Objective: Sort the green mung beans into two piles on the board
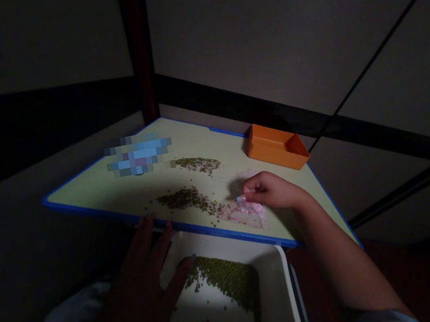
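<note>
My right hand [272,189] is over the board, thumb and fingers pinched together at a clear plastic piece with pink print [245,214], perhaps a small bag. What lies between the fingertips is too small to tell. My left hand [149,261] is dark, its fingers spread by the board's front edge and its thumb over a white tub [280,282]. Small green beans [229,278] lie in the tub, heaped toward its far right. More dark greenish beans [184,198] are scattered on the pale yellow, blue-edged board [90,186], left of my right hand.
An orange open box [277,147] stands at the board's back right. A blurred blue item [139,157] lies at the back left. Behind the board are pale panels [279,33] and a dark red post [139,46]. A second bean patch [199,165] lies farther back.
</note>
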`<act>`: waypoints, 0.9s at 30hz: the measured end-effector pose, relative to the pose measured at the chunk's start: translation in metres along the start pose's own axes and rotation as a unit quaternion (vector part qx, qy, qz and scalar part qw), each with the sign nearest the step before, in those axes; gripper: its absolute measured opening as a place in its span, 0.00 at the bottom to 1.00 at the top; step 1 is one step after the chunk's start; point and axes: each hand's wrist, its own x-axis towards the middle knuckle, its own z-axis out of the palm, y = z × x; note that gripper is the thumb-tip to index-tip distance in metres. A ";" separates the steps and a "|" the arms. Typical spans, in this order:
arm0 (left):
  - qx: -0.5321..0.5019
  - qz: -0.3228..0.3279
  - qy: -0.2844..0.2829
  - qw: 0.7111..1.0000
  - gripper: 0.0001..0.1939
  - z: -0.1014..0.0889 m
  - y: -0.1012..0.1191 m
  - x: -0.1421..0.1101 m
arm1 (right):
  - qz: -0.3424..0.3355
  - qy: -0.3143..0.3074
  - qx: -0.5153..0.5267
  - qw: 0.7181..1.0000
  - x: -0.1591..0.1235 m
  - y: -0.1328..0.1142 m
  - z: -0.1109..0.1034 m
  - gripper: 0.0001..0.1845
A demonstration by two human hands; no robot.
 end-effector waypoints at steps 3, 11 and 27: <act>0.002 0.001 0.002 1.000 0.35 0.000 0.001 0.000 | 0.006 -0.019 -0.017 1.000 0.001 -0.001 0.000 0.14; -0.010 0.001 0.006 1.000 0.35 0.001 0.000 -0.001 | 0.028 0.002 -0.077 0.997 0.004 -0.001 0.000 0.14; -0.004 -0.018 -0.018 1.000 0.35 -0.002 0.003 0.000 | 0.025 -0.021 -0.032 0.999 0.005 -0.002 0.004 0.14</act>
